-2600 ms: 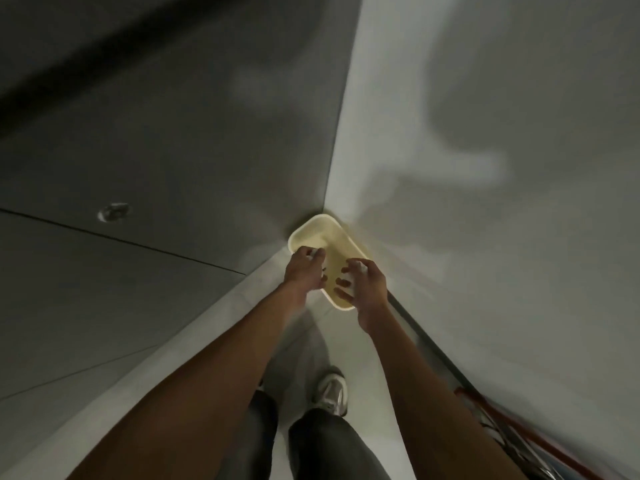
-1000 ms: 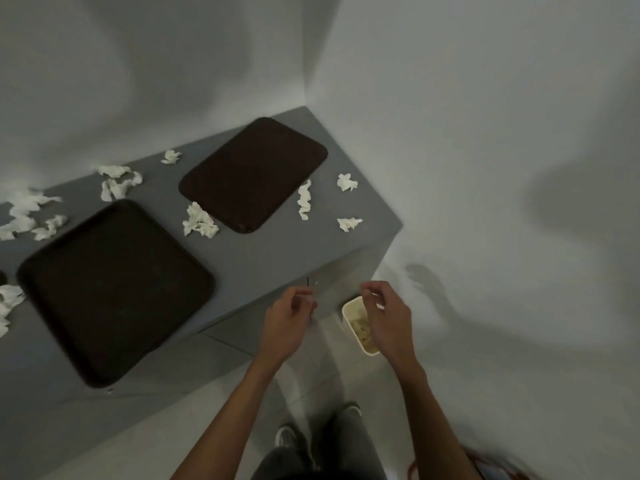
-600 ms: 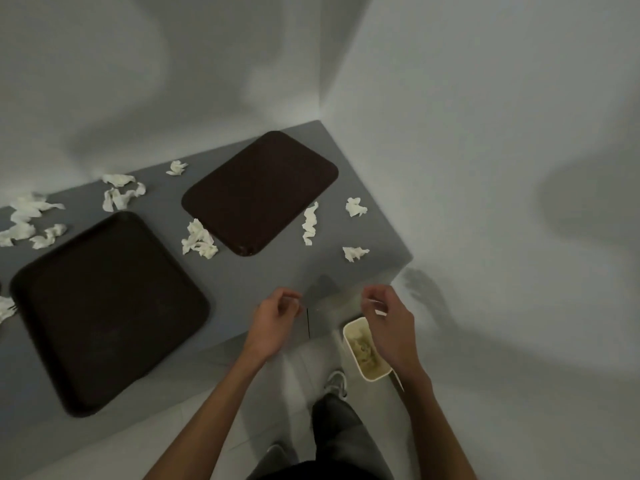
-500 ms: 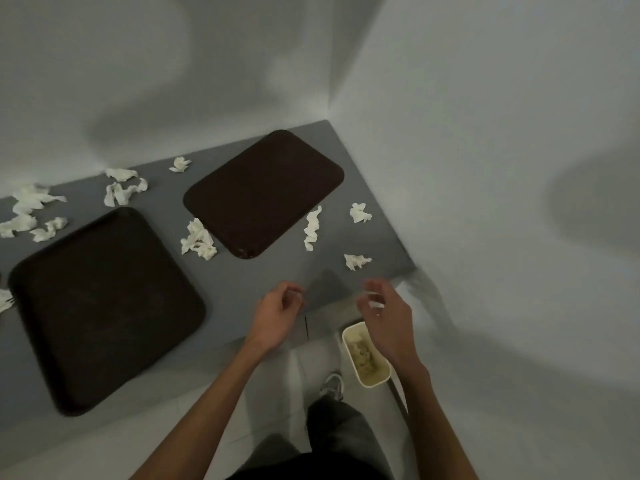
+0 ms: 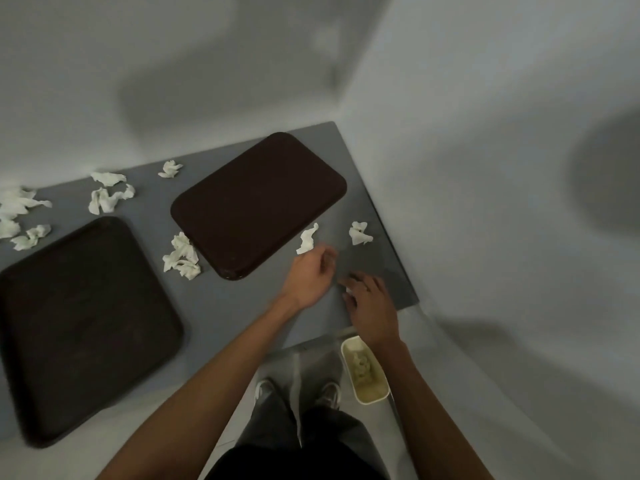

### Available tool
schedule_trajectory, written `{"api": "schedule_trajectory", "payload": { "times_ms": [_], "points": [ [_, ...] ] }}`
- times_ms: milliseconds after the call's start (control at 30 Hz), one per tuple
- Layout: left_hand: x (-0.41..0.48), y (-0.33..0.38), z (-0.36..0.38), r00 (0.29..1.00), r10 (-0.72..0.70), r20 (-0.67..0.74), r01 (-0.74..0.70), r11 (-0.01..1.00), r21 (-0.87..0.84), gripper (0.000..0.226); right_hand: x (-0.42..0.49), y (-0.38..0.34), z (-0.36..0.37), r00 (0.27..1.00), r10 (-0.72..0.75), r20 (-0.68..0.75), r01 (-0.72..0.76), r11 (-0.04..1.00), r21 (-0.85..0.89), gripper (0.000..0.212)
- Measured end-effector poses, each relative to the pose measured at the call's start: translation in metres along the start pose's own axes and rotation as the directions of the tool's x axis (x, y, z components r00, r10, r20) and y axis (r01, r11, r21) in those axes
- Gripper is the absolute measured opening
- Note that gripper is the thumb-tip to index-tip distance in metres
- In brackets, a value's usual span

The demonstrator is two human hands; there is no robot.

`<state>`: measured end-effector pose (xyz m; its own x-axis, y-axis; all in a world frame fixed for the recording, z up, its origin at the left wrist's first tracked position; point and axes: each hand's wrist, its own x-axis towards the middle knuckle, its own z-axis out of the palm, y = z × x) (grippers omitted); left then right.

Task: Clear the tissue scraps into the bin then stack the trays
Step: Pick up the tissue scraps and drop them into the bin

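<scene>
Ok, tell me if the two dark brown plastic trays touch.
Apart: head view shows grey tabletop between the far dark brown tray and the near dark brown tray.

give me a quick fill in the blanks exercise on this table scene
The table holds ___ dark trays.
The bin stands on the ___.
The tissue scraps on the table are ___ in colour.
Missing words: two; floor; white.

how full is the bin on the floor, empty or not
Partly filled. The bin, open-topped beside the grey table, holds pale crumpled scraps below its rim; how deep they go cannot be told.
</scene>
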<state>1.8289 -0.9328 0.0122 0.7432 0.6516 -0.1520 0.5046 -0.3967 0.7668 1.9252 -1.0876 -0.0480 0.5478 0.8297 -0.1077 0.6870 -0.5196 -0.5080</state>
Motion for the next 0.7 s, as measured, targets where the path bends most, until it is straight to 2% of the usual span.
{"api": "schedule_trajectory", "payload": {
  "times_ms": [100, 167, 200, 300, 433, 500, 567, 700],
  "points": [
    [0.040, 0.011, 0.013, 0.999, 0.046, 0.016, -0.047, 0.995, 0.083, 0.018, -0.004, 0.016, 0.002, 0.991, -0.062, -0.122, 0.070, 0.995, 0.067, 0.036],
    [0.063, 0.021, 0.021, 0.998, 0.053, 0.038, -0.058, 0.988, 0.144, 0.019, -0.008, 0.018, -0.003, 0.965, -0.127, -0.230, 0.139, 0.990, 0.036, 0.041],
    [0.073, 0.025, 0.025, 0.997, 0.053, 0.050, -0.061, 0.982, 0.178, 0.022, -0.009, 0.019, -0.007, 0.962, -0.137, -0.237, 0.147, 0.989, 0.025, 0.041],
    [0.097, 0.035, 0.036, 0.993, 0.076, 0.095, -0.101, 0.947, 0.304, 0.039, -0.010, 0.022, -0.014, 0.980, -0.032, -0.198, 0.038, 0.999, 0.026, 0.038],
    [0.116, 0.029, 0.051, 0.956, 0.053, 0.288, -0.186, 0.869, 0.458, 0.054, -0.015, 0.032, -0.013, 0.982, 0.138, -0.125, -0.134, 0.990, 0.039, 0.020],
    [0.119, 0.020, 0.059, 0.941, 0.054, 0.333, -0.223, 0.841, 0.493, 0.048, -0.018, 0.034, -0.011, 0.977, 0.164, -0.137, -0.157, 0.986, 0.060, 0.021],
    [0.118, 0.010, 0.069, 0.943, 0.094, 0.319, -0.250, 0.832, 0.496, 0.037, -0.022, 0.034, -0.011, 0.965, 0.184, -0.185, -0.178, 0.983, 0.047, 0.022],
    [0.101, -0.004, 0.072, 0.959, 0.139, 0.248, -0.231, 0.891, 0.392, 0.019, -0.029, 0.033, -0.004, 0.942, 0.201, -0.269, -0.206, 0.979, 0.010, 0.033]
  ]
}}
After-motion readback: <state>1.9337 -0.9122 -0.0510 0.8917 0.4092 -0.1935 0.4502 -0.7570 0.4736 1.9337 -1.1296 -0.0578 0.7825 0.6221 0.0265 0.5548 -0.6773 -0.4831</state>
